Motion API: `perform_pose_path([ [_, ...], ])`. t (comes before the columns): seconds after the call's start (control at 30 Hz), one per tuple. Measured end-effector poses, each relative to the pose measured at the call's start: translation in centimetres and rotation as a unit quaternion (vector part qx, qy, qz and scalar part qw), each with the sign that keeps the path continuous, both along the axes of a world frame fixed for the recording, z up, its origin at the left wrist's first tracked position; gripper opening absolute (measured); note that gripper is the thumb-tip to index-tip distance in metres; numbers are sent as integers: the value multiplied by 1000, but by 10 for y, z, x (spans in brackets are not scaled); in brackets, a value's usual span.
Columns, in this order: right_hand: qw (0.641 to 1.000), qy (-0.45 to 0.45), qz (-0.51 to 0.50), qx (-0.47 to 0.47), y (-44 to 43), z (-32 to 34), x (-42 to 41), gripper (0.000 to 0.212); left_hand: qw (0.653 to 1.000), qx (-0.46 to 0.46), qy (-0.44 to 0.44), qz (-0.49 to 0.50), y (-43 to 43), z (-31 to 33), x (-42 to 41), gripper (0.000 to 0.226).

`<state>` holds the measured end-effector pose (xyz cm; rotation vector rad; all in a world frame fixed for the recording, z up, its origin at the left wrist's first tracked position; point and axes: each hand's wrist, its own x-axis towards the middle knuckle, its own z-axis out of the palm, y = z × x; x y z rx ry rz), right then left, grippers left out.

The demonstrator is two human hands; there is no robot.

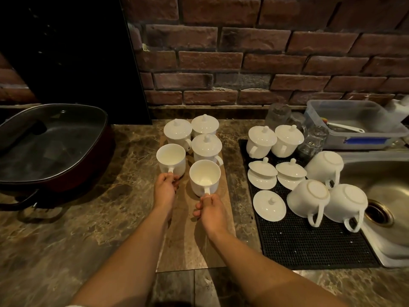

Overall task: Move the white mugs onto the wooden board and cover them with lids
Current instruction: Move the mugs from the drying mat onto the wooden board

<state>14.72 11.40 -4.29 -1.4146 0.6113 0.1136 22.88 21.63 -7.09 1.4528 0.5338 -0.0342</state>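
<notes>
- Your left hand (166, 187) is closed around the handle of the left open mug (171, 159); the handle itself is mostly hidden inside your fingers.
- Your right hand (211, 208) pinches the handle of the right open mug (204, 177) between thumb and fingers; only the top of that handle shows.
- Both open mugs stand upright on the wooden board (194, 244), and both are empty inside.
- Behind them, at the board's far end, three lidded mugs (207, 145) stand close together, nearly touching.
- The board's near half is bare, crossed only by your forearms; its left edge by the left mug is hard to trace against the stone counter (66, 240).
- On the black mat (309, 247) to the right, two more lidded mugs (274, 140) stand at the far edge.
- Loose lids (269, 204) lie in the mat's middle, two pairs stacked and one single nearer to you.
- Three upturned mugs (325, 200) lean together at the mat's right edge, beside the sink (380, 187), which is cut off by the frame.
- Glass jars (312, 140) behind the mat are dim and hard to make out.
- A lidded pan (51, 145) fills the counter's left side, partly cut off.
- A plastic tub (354, 125) at the far right holds utensils you cannot identify.
</notes>
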Motion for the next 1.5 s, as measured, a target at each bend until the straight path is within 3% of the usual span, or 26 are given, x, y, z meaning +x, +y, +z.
perform_pose_path([
  [0.3,999,-12,13,-45,-8,3,-10,17,998,65,10,13,4,6,-10,12],
  [0.5,996,-52,5,-75,-44,19,-25,14,963,245,-69,90,10,24,-32,11],
  [0.7,989,-75,-20,-129,-113,42,-36,17,910,316,-261,-55,-62,64,-60,13],
  [0.8,961,-102,42,-254,-156,59,-47,13,828,409,-332,-193,-115,79,-77,14],
  [0.93,830,-97,150,-528,-226,76,-68,23,642,534,-433,-341,-186,86,-105,19],
  [1.0,764,-80,164,-619,-264,81,-81,24,579,575,-444,-370,-219,86,-118,29],
  [1.13,611,-21,260,-748,-321,81,-101,25,487,631,-441,-413,-262,79,-131,35],
  [1.27,503,28,333,-797,-352,70,-109,30,370,682,-434,-457,-288,70,-136,26],
  [1.5,327,74,422,-842,-356,49,-112,29,252,721,-394,-511,-310,60,-141,24],
])
